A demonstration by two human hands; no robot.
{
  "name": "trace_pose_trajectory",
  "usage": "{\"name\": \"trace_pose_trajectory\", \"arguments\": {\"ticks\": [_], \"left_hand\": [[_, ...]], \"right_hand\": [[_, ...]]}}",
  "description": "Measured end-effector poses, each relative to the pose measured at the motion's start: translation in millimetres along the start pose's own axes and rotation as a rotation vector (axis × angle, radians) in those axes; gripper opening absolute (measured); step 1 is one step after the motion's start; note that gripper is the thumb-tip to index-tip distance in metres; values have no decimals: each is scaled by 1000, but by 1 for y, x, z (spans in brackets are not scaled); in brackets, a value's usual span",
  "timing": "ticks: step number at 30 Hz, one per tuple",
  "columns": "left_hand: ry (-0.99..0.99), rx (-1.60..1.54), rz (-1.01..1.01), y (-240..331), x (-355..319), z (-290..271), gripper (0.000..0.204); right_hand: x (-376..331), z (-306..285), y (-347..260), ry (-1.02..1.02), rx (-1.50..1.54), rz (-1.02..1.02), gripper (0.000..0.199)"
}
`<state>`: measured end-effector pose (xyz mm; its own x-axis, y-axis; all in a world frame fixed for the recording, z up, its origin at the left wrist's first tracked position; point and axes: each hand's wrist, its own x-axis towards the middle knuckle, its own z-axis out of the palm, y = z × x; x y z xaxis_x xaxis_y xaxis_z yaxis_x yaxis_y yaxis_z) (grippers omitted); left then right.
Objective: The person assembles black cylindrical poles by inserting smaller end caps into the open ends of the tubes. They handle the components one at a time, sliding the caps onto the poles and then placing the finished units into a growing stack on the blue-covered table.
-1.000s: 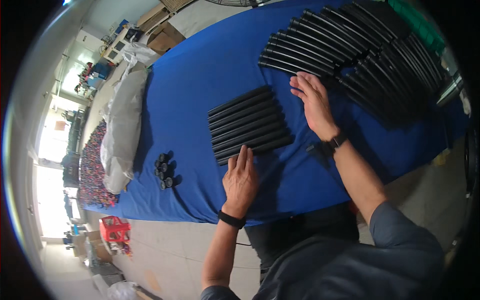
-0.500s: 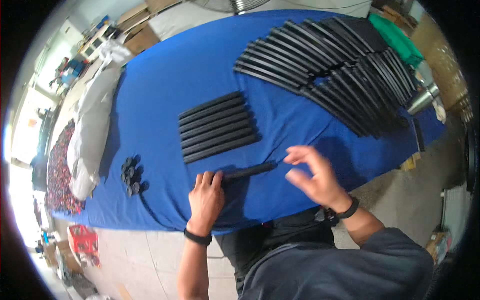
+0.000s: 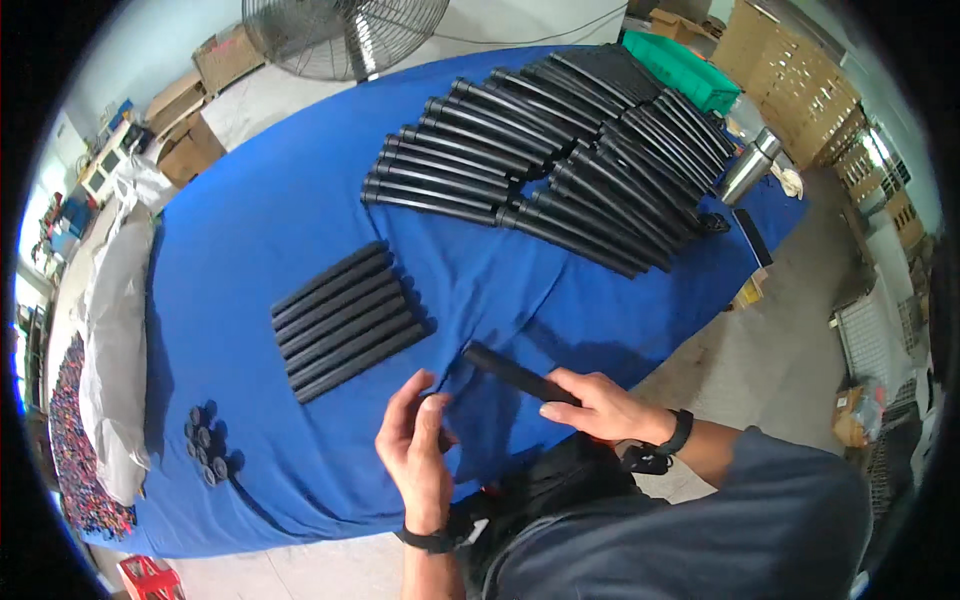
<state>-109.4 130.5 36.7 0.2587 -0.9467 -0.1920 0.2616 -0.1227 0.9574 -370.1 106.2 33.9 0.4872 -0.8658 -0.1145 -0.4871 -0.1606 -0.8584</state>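
My right hand is closed around the near end of a black tube, which points away to the upper left above the blue cloth. To its left, my left hand is raised apart from the tube, with its fingers curled. Something small and dark shows at its palm, mostly hidden by the fingers. Beyond the left hand lies a neat row of several similar black tubes. Small round black caps are clustered on the cloth at the left.
Many longer black tubes with collared ends fan across the far side of the blue-covered table. A steel flask and a green crate are at the far right. A grey-white sack borders the left edge; a fan stands behind.
The tube has passed from my left hand to my right, which was empty and open. My left hand has let go of it and turned its fingers up. The view has shifted to the right.
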Motion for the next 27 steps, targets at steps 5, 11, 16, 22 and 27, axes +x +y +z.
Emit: {"name": "trace_pose_trajectory", "arguments": {"ticks": [5,11,16,22,27], "left_hand": [[-457,-502,-179,-28,-21,22,56],[-649,-805,-215,-53,-47,16,34],[-635,-816,-224,-56,-52,11,32],[-619,-844,-192,-65,-50,4,35],[-393,-817,-251,-58,-47,10,33]], "right_hand": [[-32,12,12,-220,369,169,28],[-45,11,23,-244,166,4,35],[-45,7,17,-226,157,-32,38],[-47,7,-3,-177,112,100,38],[-42,12,10,-18,860,-64,36]]}}
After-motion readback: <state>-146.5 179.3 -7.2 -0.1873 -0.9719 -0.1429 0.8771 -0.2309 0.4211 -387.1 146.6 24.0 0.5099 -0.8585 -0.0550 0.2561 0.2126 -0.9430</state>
